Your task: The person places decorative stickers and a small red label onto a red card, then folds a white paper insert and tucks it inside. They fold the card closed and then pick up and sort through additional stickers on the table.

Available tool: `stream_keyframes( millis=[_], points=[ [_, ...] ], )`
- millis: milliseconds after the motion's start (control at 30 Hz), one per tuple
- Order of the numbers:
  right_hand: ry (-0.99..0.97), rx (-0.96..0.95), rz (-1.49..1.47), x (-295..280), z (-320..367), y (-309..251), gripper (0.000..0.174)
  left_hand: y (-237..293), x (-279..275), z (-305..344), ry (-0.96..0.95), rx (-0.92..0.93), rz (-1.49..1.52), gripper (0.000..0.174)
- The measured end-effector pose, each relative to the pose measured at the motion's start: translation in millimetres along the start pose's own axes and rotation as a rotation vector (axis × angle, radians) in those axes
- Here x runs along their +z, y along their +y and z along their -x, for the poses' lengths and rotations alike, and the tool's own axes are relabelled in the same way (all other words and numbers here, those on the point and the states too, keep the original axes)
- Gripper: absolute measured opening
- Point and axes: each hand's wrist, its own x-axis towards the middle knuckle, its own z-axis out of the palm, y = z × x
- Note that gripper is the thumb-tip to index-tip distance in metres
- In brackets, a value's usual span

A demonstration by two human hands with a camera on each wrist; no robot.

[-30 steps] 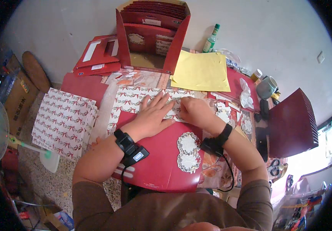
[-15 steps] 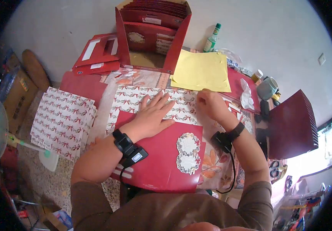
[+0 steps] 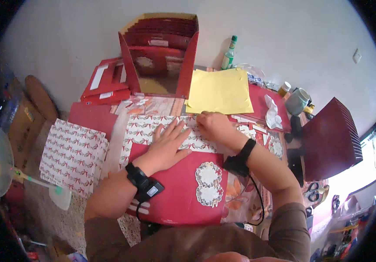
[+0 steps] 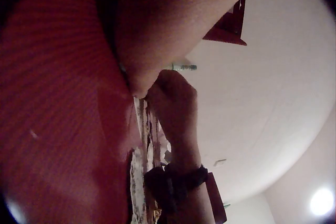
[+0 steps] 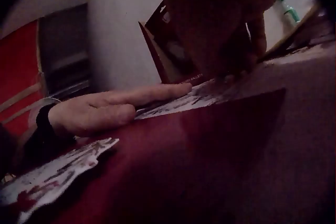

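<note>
In the head view a white sheet printed with red bows and green garlands [image 3: 142,124] lies on the table. My left hand [image 3: 168,142] rests on it with fingers spread and straight, its heel over a dark red card panel [image 3: 166,192]. Near the sheet's right end, my right hand [image 3: 216,126] presses down with curled fingers. No object shows in that hand; its palm side is hidden. In the right wrist view its fingertips [image 5: 231,78] meet the patterned sheet. Two scalloped, garland-edged labels [image 3: 209,183] are on the red panel's right side.
A tall red box [image 3: 127,56] with red dividers stands at the back, red folded pieces [image 3: 105,78] beside it. Yellow sheets [image 3: 218,91], a green bottle [image 3: 228,54] and a mug [image 3: 297,102] are behind on the right. Patterned sheets [image 3: 72,153] are stacked left; a dark red box [image 3: 329,142] stands right.
My right hand slid right to the patterned sheet's end, then came back left onto it. My left hand stayed in place. The head view has tilted up slightly.
</note>
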Motion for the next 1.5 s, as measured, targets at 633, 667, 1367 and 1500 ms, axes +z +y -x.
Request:
stream_keyframes(
  millis=[633, 667, 1367, 1500],
  points=[
    [0.133, 0.205, 0.032, -3, 4, 10, 0.016, 0, -2, 1, -0.029, -0.016, 0.016, 0.063],
    [0.073, 0.267, 0.02, -9, 7, 13, 0.015, -1, -1, 0, -0.025, -0.01, 0.003, 0.063],
    [0.005, -0.052, -0.068, -38, 99, -21, 0.034, 13, -11, -5, -0.092, -0.08, -0.028, 0.062],
    [-0.071, -0.021, -0.052, -41, 97, -21, 0.043, 23, -9, -7, -0.137, -0.135, -0.071, 0.064]
  ],
)
